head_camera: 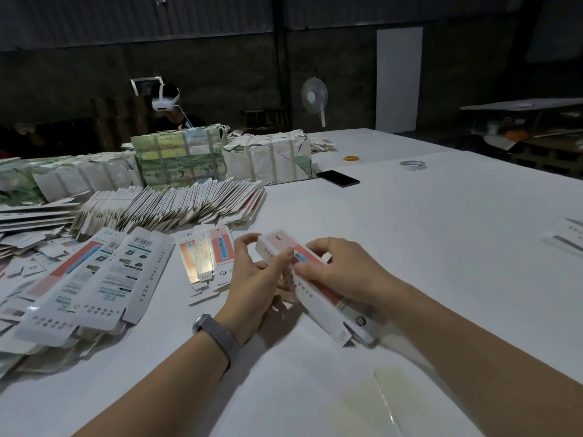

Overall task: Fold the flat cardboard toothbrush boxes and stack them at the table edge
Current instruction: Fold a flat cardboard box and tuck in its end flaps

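Observation:
Both hands hold one white and salmon toothbrush box (pixel 318 298) just above the white table (pixel 426 234). The box looks partly formed and lies slanted, its far end up left, its near end down right. My left hand (pixel 255 275) grips the far end, thumb on top and fingers curled round the end flap. My right hand (pixel 340 269) grips the box's middle from the right. A flat box (pixel 206 258) lies just left of my left hand. More flat boxes (pixel 91 279) are piled at the left.
A long fanned row of flat boxes (pixel 170 206) lies behind the pile. Taped bundles (pixel 179 159) stand further back, with a person in a headset behind them. A black phone (pixel 338 178), a tape roll (pixel 413 164) and printed sheets (pixel 568 236) lie to the right.

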Action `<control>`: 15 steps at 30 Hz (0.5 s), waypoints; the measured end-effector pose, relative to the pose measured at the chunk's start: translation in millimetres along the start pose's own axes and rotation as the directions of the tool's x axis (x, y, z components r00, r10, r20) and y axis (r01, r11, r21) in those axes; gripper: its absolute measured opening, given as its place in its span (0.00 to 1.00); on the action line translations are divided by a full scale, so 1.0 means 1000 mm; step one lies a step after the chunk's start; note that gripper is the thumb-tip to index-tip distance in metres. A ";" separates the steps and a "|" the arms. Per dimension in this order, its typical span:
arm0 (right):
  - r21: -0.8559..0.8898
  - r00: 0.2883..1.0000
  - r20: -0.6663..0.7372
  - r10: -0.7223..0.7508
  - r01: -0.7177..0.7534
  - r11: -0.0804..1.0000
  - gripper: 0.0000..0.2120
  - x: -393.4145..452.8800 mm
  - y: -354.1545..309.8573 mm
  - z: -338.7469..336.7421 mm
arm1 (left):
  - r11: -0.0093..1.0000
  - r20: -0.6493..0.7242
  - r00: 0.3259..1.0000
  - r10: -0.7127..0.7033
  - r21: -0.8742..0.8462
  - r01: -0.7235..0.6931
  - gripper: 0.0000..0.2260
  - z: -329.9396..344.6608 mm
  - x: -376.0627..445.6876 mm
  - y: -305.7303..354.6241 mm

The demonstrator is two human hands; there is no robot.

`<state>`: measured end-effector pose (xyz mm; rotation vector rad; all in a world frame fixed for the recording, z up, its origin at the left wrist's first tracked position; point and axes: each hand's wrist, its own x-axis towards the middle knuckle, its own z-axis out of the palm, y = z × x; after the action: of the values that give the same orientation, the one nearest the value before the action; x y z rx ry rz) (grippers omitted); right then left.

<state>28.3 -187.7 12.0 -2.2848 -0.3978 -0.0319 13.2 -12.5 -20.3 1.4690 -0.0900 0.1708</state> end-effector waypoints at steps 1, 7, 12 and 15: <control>-0.135 0.999 0.011 -0.036 0.037 0.990 0.23 -0.004 -0.003 0.000 | 1.000 0.010 1.000 0.011 0.008 -0.011 0.22 0.001 -0.001 0.000; -0.494 0.998 0.043 -0.034 0.051 0.868 0.22 -0.010 -0.015 -0.011 | 0.997 0.017 0.999 0.048 0.060 -0.049 0.19 0.003 -0.004 0.004; -0.446 0.989 -0.137 0.062 -0.118 0.887 0.18 -0.022 0.017 -0.075 | 0.998 0.001 0.999 0.053 0.035 -0.052 0.10 -0.003 0.000 -0.002; -0.482 0.929 -0.352 0.115 -0.286 0.828 0.21 -0.053 0.065 -0.128 | 0.998 -0.003 0.999 0.051 0.040 -0.050 0.06 -0.006 0.010 -0.015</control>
<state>10.6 -336.1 44.8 -2.7933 0.0387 -0.4386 25.6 -7.7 -33.4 1.5067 -0.1216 0.2174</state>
